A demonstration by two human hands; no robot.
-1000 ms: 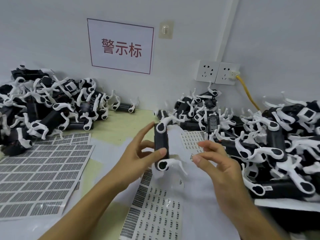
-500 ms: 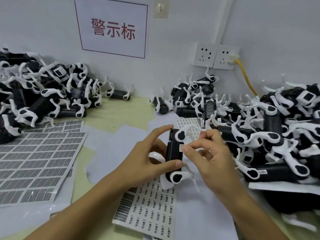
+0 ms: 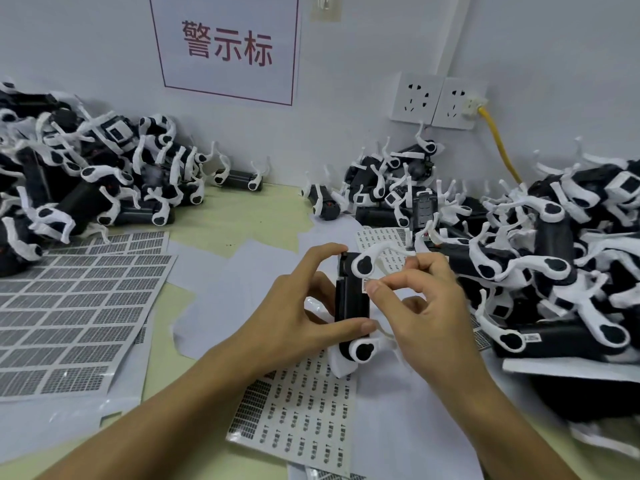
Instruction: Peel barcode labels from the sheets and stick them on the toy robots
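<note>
Left hand (image 3: 294, 313) grips a toy robot (image 3: 353, 303) upright above the table (image 3: 242, 220), thumb across the lower part of its smooth black oblong body, forefinger curled over the top end. Right hand (image 3: 426, 306) sits just beside it, thumb and forefinger pinching a tiny white label (image 3: 365, 284) against the body's right edge, below the upper rounded white leg with its black disc joint; the other fingers are loosely curled. A second white leg juts from the body's lower end, under the left thumb. Beneath both hands lies a glossy label sheet (image 3: 304, 410) printed with rows of small barcodes, resting on plain white backing paper. Left of the left hand lie flat sheets of grey barcodes (image 3: 69, 317) in a dense grid. Beyond them, tangled black-and-white robots form a left pile (image 3: 86, 178); a bigger right pile (image 3: 536, 254) crowds right of the right hand. On the wall behind hang a red-lettered sign (image 3: 228, 46) and white sockets (image 3: 436, 100) with a yellow cable (image 3: 498, 147).
</note>
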